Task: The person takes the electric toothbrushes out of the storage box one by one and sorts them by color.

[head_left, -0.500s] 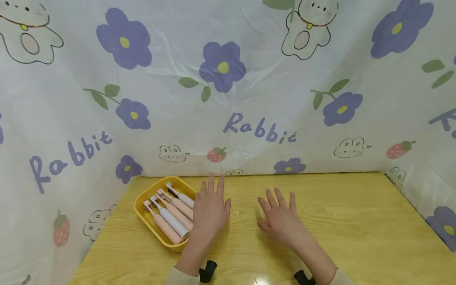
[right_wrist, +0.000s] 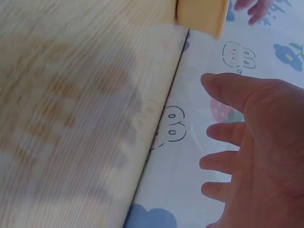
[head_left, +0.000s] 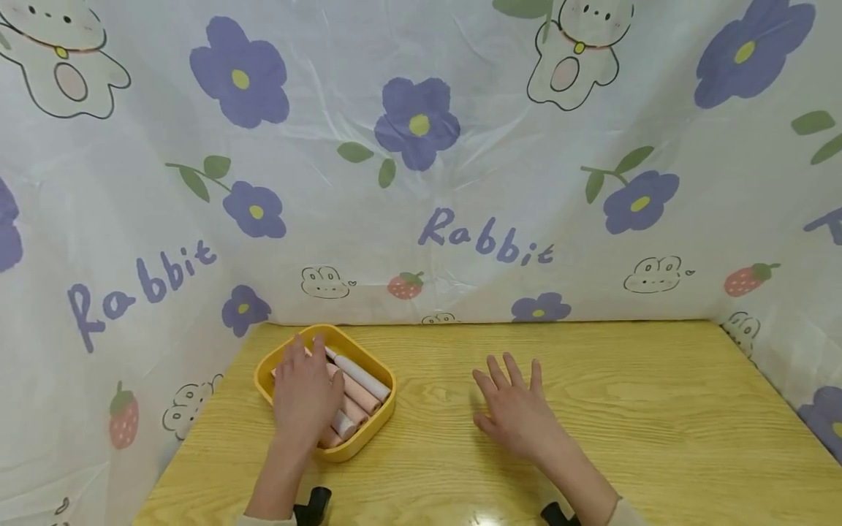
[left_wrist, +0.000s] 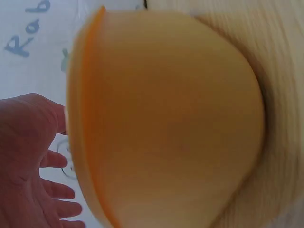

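Left hand (head_left: pixel 304 394) shifted over yellow tray (head_left: pixel 384 409), fingers (head_left: pixel 299 354) straight

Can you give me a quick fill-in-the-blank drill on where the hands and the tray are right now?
1. The left hand reaches over the ____ tray, above the toothbrushes.
2. The right hand lies with fingers spread on the ____ table.
3. The tray sits near the table's back ____ corner.

Missing words: yellow; wooden; left
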### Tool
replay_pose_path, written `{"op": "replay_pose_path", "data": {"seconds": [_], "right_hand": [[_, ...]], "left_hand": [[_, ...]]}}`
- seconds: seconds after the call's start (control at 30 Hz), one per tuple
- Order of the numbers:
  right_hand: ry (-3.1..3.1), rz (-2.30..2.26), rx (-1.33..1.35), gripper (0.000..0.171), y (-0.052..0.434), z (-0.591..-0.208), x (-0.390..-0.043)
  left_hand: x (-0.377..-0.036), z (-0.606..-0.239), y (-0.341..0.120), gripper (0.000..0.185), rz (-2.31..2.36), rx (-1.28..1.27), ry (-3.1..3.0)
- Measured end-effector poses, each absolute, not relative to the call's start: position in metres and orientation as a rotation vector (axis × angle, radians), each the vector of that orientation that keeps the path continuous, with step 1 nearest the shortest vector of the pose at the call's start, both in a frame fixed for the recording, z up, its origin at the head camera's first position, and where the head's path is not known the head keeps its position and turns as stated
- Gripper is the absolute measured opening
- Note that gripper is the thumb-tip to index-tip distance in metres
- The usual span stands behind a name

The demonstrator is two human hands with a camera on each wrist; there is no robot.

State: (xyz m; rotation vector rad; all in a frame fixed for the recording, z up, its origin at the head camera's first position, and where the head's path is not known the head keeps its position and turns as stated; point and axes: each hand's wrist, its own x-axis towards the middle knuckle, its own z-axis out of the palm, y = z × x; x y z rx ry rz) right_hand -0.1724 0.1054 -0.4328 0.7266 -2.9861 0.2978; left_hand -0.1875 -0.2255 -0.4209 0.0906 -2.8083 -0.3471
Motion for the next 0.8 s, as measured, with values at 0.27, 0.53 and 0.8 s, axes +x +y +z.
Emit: {"op": "replay_pose_path", "data": {"seconds": [0.27, 0.53, 0.8], "right_hand": [[-2.987, 0.295, 0.722, 0.066, 0.106, -0.433, -0.173], [-2.976, 0.281, 0.711, 0.066, 0.11, -0.434, -0.17], [-2.973, 0.308, 0.538, 0.066, 0.111, -0.425, -0.166]], "left_hand": [[-0.172, -0.426, -0.271, 0.067, -0.392, 0.34, -2.934], [-0.17, -0.435, -0.296, 0.076, -0.693, 0.482, -3.013], [-0.179, -0.444, -0.287, 0.077, -0.912, 0.464, -2.927]]}}
